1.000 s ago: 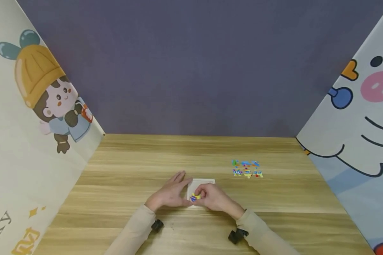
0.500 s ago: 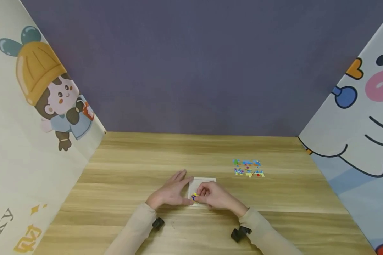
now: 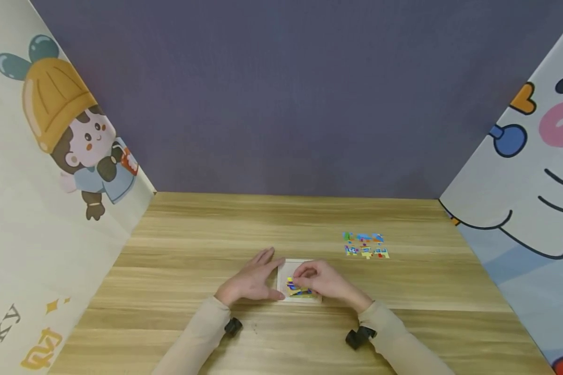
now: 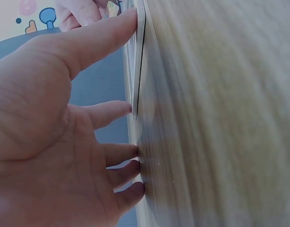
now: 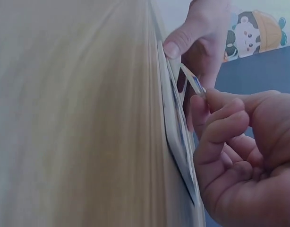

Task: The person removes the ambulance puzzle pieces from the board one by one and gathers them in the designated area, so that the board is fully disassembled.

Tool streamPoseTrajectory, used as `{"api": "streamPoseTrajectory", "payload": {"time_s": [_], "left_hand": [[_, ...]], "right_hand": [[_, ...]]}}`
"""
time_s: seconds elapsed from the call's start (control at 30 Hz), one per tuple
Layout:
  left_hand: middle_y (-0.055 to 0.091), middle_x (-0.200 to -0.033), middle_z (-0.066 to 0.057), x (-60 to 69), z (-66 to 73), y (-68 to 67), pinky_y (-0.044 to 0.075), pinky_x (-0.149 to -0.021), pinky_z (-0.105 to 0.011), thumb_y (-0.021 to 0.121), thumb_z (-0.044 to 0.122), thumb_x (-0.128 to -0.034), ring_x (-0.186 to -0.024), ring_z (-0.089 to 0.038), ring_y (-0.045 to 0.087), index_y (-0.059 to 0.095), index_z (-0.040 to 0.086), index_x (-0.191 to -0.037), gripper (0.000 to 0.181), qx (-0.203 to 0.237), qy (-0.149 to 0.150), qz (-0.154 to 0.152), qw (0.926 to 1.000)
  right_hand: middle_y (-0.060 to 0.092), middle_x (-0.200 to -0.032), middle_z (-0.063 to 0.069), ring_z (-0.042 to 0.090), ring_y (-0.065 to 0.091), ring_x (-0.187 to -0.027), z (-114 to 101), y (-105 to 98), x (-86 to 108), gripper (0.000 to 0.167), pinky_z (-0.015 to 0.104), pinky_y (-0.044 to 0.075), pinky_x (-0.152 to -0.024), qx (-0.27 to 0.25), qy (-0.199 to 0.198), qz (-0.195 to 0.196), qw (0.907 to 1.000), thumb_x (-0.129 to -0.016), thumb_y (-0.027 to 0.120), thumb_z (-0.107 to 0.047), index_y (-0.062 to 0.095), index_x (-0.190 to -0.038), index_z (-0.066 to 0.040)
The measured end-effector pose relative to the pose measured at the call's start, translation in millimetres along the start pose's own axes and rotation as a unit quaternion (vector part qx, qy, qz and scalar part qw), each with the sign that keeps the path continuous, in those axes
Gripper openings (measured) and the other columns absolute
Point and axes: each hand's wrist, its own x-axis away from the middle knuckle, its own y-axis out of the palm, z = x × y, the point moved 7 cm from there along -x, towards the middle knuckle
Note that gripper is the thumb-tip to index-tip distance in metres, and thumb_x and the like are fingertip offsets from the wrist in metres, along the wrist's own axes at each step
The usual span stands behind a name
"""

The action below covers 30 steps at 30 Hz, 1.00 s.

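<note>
A small white tray (image 3: 287, 267) lies on the table between the hands, with colourful puzzle pieces (image 3: 304, 293) along its near side. My left hand (image 3: 251, 283) rests at the tray's left edge with its fingers spread; in the left wrist view the left hand's (image 4: 64, 118) thumb and index finger touch that edge. My right hand (image 3: 326, 281) is over the tray. In the right wrist view the right hand (image 5: 244, 151) pinches a tilted puzzle piece (image 5: 193, 81) between thumb and finger, raised above the tray (image 5: 175, 137).
Several more colourful pieces (image 3: 366, 246) lie in two rows on the wooden table (image 3: 206, 224), to the right of and beyond the tray. A dark panel (image 3: 281, 99) stands behind the table, with cartoon-printed walls at both sides.
My right hand has moved slightly right and away from the tray's lower left corner, uncovering pieces along the near side. The left hand has stayed at the tray's edge.
</note>
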Motion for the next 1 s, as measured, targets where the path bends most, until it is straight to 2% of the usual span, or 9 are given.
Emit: {"api": "streamPoseTrajectory", "payload": {"time_s": [0.17, 0.47, 0.7, 1.0], "left_hand": [[0.014, -0.178, -0.022, 0.6, 2.2, -2.0, 0.015, -0.134, -0.063, 0.081, 0.045, -0.092, -0.166, -0.042, 0.011, 0.041, 0.012, -0.165, 0.089, -0.003, -0.003, 0.005, 1.0], [0.025, -0.173, -0.03, -6.4, 18.6, -2.0, 0.02, -0.131, -0.066, 0.074, 0.044, -0.0959, -0.161, -0.051, 0.022, 0.043, 0.005, -0.162, 0.083, -0.009, 0.013, 0.047, 0.9988], [0.026, -0.173, -0.027, -12.2, 22.1, 5.3, 0.023, -0.132, -0.063, 0.076, 0.046, -0.0955, -0.162, -0.048, 0.023, 0.044, 0.005, -0.161, 0.084, -0.033, -0.002, 0.039, 0.9987], [0.026, -0.173, -0.027, -12.1, 25.3, 6.7, 0.021, -0.133, -0.06, 0.076, 0.046, -0.0956, -0.162, -0.046, 0.024, 0.044, 0.004, -0.161, 0.084, -0.044, 0.002, 0.036, 0.9984]], "right_hand": [[0.076, -0.089, 0.001, 0.008, 0.052, -0.056, 6.9, -10.9, 2.4, 0.02, 0.017, 0.041, -0.047, -0.011, 0.009, 0.015, 0.9998, -0.101, 0.074, -0.027, 0.074, -0.11, -0.009], [0.073, -0.086, 0.007, 0.009, 0.053, -0.06, 14.5, -31.2, 8.3, 0.025, 0.017, 0.041, -0.048, -0.036, 0.019, 0.034, 0.9986, -0.101, 0.075, -0.024, 0.073, -0.114, -0.004], [0.076, -0.091, 0.007, 0.008, 0.051, -0.058, 24.8, -46.8, 12.3, 0.028, 0.016, 0.039, -0.047, -0.04, 0.032, 0.056, 0.9971, -0.1, 0.076, -0.024, 0.073, -0.116, -0.002], [0.076, -0.088, 0.004, 0.008, 0.051, -0.056, 36.5, -70.7, 24.5, 0.029, 0.018, 0.037, -0.046, -0.039, 0.048, 0.087, 0.9943, -0.1, 0.077, -0.024, 0.074, -0.116, -0.001]]}}
